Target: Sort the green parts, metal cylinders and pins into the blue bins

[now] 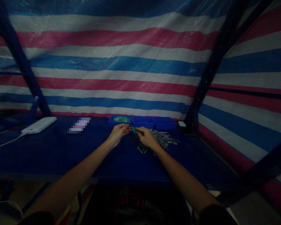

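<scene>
My left hand is closed, its fingertips pinched together at the left end of a small green piece. From the other side my right hand grips the same piece, which has a darker part running under the fingers. Its exact kind is too small and dim to make out. Just beyond and beside my right hand lies a loose pile of thin metal parts with rod-like ends. Behind my hands, a blue bin contains several bright green pieces.
Two more blue bins adjoin it along the back of the blue table. At left lie a white power bank with a cable and a blurred-out flat object. A small white case sits at right, near the frame post.
</scene>
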`<state>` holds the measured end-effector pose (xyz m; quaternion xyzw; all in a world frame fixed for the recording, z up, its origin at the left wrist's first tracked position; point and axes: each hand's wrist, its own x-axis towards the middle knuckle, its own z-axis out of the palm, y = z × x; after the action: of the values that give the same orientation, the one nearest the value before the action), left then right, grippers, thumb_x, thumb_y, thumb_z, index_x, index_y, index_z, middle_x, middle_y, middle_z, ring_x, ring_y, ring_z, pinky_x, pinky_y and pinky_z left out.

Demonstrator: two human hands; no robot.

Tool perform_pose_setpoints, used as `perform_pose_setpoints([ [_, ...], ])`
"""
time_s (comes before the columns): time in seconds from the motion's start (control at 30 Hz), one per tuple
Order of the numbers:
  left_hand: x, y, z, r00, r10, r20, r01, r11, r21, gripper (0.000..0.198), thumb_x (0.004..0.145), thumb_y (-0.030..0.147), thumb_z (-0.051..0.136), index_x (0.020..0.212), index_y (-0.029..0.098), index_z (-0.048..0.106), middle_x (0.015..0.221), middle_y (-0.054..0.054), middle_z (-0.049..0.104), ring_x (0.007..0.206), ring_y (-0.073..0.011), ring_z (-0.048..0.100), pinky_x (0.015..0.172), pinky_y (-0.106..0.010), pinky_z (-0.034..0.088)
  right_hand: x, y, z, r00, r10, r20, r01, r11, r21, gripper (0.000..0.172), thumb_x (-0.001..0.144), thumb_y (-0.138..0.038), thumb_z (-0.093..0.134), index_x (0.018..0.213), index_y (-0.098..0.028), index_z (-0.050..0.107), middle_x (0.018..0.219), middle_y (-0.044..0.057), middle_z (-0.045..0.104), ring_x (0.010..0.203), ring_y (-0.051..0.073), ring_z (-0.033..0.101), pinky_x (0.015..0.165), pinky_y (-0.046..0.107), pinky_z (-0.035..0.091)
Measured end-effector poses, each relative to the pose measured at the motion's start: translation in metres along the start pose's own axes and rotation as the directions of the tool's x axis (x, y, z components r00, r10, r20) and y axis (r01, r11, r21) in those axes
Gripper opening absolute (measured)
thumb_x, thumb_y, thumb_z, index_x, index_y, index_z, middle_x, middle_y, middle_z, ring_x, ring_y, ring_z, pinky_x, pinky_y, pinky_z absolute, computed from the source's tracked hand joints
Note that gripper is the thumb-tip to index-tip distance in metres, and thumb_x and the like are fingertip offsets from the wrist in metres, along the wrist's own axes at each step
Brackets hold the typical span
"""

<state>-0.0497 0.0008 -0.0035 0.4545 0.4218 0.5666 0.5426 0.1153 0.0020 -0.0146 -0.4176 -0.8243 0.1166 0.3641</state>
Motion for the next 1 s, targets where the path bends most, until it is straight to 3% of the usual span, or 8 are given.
perform_pose_setpoints([
  [0.13, 0.001, -0.002, -0.001, 0.977, -0.214, 0.022, 0.214, 0.977, 0.007, 0.031, 0.079, 0.043, 0.053, 0.074, 0.013, 0.057, 0.068, -0.006, 0.065, 0.059, -0.0131, 0.061, 0.059, -0.025, 0.046, -0.001, 0.002, 0.0, 0.992, -0.088, -0.086, 0.081, 0.993, -0.087, 0.037, 0.082, -0.008, 0.044, 0.109, -0.026, 0.062, 0.087, 0.004, 0.058, 0.084, 0.015, 0.053, 0.078, 0.027, 0.042],
  [0.23, 0.001, -0.003, -0.002, 0.963, -0.257, 0.077, 0.257, 0.966, 0.01, 0.021, 0.076, 0.034, 0.059, 0.077, 0.013, 0.058, 0.067, -0.004, 0.063, 0.053, -0.0105, 0.057, 0.053, -0.022, 0.043, -0.004, -0.002, -0.002, 0.975, -0.206, -0.086, 0.191, 0.969, -0.158, 0.041, 0.079, -0.006, 0.044, 0.108, -0.028, 0.062, 0.097, 0.005, 0.056, 0.093, 0.017, 0.05, 0.083, 0.031, 0.041],
  [0.37, 0.004, -0.006, -0.004, 0.995, -0.101, 0.016, 0.1, 0.992, 0.08, 0.024, 0.068, 0.016, 0.064, 0.092, 0.014, 0.059, 0.071, -0.002, 0.063, 0.056, -0.0092, 0.056, 0.052, -0.02, 0.04, -0.006, -0.008, 0.001, 0.961, -0.26, -0.097, 0.245, 0.959, -0.139, 0.046, 0.073, -0.002, 0.045, 0.109, -0.026, 0.062, 0.107, 0.007, 0.05, 0.103, 0.018, 0.045, 0.09, 0.033, 0.038],
  [0.47, 0.006, -0.006, -0.007, 0.984, 0.17, -0.059, -0.151, 0.957, 0.248, 0.033, 0.069, 0.024, 0.064, 0.099, 0.015, 0.057, 0.077, -0.002, 0.063, 0.065, -0.0119, 0.058, 0.059, -0.023, 0.042, -0.003, -0.007, 0.004, 0.98, -0.13, -0.151, 0.129, 0.991, -0.017, 0.035, 0.072, -0.006, 0.049, 0.099, -0.021, 0.066, 0.103, 0.006, 0.05, 0.102, 0.017, 0.046, 0.092, 0.032, 0.036],
  [0.6, 0.0, -0.005, -0.003, 0.854, 0.495, 0.158, -0.492, 0.671, 0.555, 0.015, 0.073, 0.026, 0.06, 0.085, 0.018, 0.062, 0.093, -0.003, 0.059, 0.092, -0.0182, 0.055, 0.08, -0.03, 0.042, 0.004, -0.001, 0.004, 0.974, 0.224, -0.039, -0.197, 0.917, 0.347, 0.035, 0.086, -0.031, 0.037, 0.077, -0.015, 0.066, 0.075, 0.002, 0.057, 0.076, 0.014, 0.053, 0.073, 0.028, 0.041],
  [0.77, -0.009, -0.008, 0.008, 0.792, 0.532, 0.301, -0.535, 0.366, 0.761, 0.012, 0.072, 0.023, 0.063, 0.083, 0.021, 0.067, 0.092, -0.004, 0.045, 0.097, -0.0203, 0.045, 0.092, -0.036, 0.035, 0.008, 0.008, 0.007, 0.949, 0.314, -0.015, -0.268, 0.831, 0.489, 0.037, 0.08, -0.042, 0.044, 0.058, -0.014, 0.057, 0.051, -0.004, 0.047, 0.05, 0.009, 0.043, 0.049, 0.02, 0.03],
  [0.87, -0.007, -0.011, 0.008, 0.858, 0.419, 0.297, -0.47, 0.409, 0.782, 0.027, 0.064, 0.03, 0.071, 0.089, 0.023, 0.067, 0.092, -0.004, 0.043, 0.098, -0.0219, 0.042, 0.092, -0.037, 0.033, 0.006, 0.01, 0.008, 0.955, 0.261, -0.14, -0.195, 0.91, 0.366, 0.029, 0.079, -0.033, 0.047, 0.058, -0.015, 0.056, 0.049, -0.005, 0.045, 0.048, 0.009, 0.041, 0.047, 0.02, 0.029],
  [1.0, -0.003, -0.008, 0.002, 0.975, 0.096, 0.202, -0.202, 0.767, 0.609, 0.041, 0.069, 0.055, 0.058, 0.09, 0.021, 0.066, 0.089, -0.004, 0.05, 0.083, -0.0174, 0.046, 0.072, -0.029, 0.038, 0.001, 0.006, 0.001, 0.982, 0.001, -0.19, 0.019, 0.994, 0.106, 0.021, 0.08, -0.019, 0.045, 0.081, -0.019, 0.066, 0.069, 0.001, 0.06, 0.065, 0.013, 0.052, 0.063, 0.023, 0.039],
])
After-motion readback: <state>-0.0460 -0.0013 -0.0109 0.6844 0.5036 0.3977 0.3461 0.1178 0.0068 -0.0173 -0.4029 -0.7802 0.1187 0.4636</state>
